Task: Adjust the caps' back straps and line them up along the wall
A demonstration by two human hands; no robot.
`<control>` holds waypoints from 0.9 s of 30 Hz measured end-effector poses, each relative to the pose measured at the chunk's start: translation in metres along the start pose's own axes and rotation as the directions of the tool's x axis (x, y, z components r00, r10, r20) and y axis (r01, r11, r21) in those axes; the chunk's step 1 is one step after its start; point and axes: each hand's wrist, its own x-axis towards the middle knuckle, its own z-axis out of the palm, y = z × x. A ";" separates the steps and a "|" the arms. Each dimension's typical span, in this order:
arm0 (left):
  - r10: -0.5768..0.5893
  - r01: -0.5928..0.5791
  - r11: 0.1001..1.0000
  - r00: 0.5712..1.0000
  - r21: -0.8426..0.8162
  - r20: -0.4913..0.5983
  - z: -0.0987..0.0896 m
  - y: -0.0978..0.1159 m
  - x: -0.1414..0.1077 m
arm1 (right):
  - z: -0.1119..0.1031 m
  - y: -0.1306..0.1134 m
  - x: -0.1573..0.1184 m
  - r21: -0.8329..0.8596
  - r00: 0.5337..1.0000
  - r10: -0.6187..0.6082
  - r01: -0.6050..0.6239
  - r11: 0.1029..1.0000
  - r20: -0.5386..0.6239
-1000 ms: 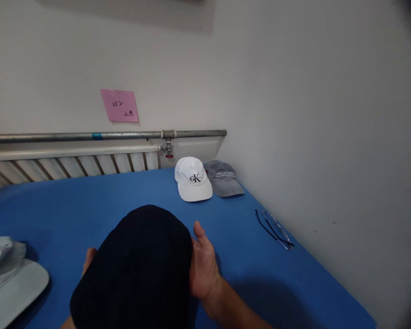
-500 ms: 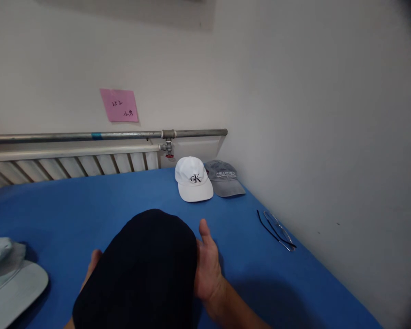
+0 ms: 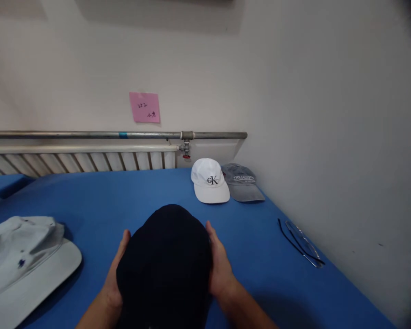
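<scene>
A black cap is held up at the bottom centre, above the blue surface, its brim not distinct. My left hand holds the cap's left side, thumb pointing up and the other fingers hidden behind it. On the opposite side my right hand grips the cap in the same way. A light grey cap with a small dark emblem lies at the left. Farther back sit a white cap with dark letters and, touching it, a grey cap with white lettering.
Folded glasses rest on the blue surface near its right edge, by the wall. Behind the surface are a radiator, a metal pipe and a valve. A pink note is stuck on the wall.
The view has swung left, so the background sits farther right and more of the light grey cap shows. The black cap is turned more upright, and more of my left hand is visible.
</scene>
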 end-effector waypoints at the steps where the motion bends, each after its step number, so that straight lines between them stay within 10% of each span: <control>1: 0.026 -0.026 1.000 1.000 -0.005 0.003 0.004 0.001 0.001 | -0.001 -0.001 0.001 -0.015 0.999 -0.040 0.039 0.999 -0.031; 19: 0.200 -0.229 0.972 0.922 -0.050 -0.332 0.020 0.008 0.014 | -0.017 0.004 0.028 -0.118 0.932 -0.221 0.194 0.974 -0.286; 27: 0.369 -0.383 0.924 0.900 -0.018 -0.232 0.026 0.003 0.010 | -0.020 0.001 0.029 -0.107 0.951 -0.087 0.058 0.993 -0.296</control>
